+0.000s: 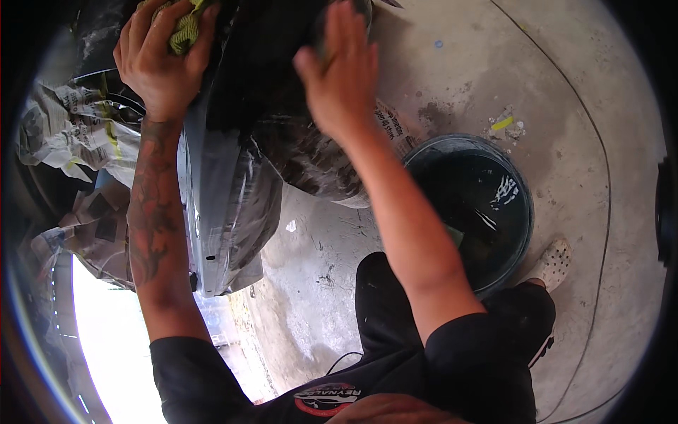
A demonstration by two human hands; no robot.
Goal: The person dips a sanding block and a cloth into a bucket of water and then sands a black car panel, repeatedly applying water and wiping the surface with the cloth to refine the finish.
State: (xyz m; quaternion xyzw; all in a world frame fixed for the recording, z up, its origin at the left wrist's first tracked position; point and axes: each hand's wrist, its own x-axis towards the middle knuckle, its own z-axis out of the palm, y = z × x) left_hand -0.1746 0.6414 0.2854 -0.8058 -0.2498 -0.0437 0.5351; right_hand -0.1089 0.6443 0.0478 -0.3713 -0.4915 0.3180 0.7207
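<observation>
My left hand (162, 63) is closed around a crumpled yellow-green cloth (185, 32) at the top left. It rests against a dark vehicle body part (261, 56) with a glossy black surface. Farther right, my right hand (340, 81) lies with its fingers stretched out over the far end of this part, slightly smeared by motion. A dark rounded surface shows behind those fingers. Whether anything lies under the palm is hidden. Below the hands, a grey metal edge (205, 233) of the body runs toward me.
Newspaper (92, 131) and plastic film (258, 205) cover neighbouring parts. A dark round tub (530, 212) of water stands on the concrete floor (438, 78) beside my right forearm, with a greenish piece inside. A yellow strip (502, 124) lies beyond it. My light clog (556, 265) is beside the tub.
</observation>
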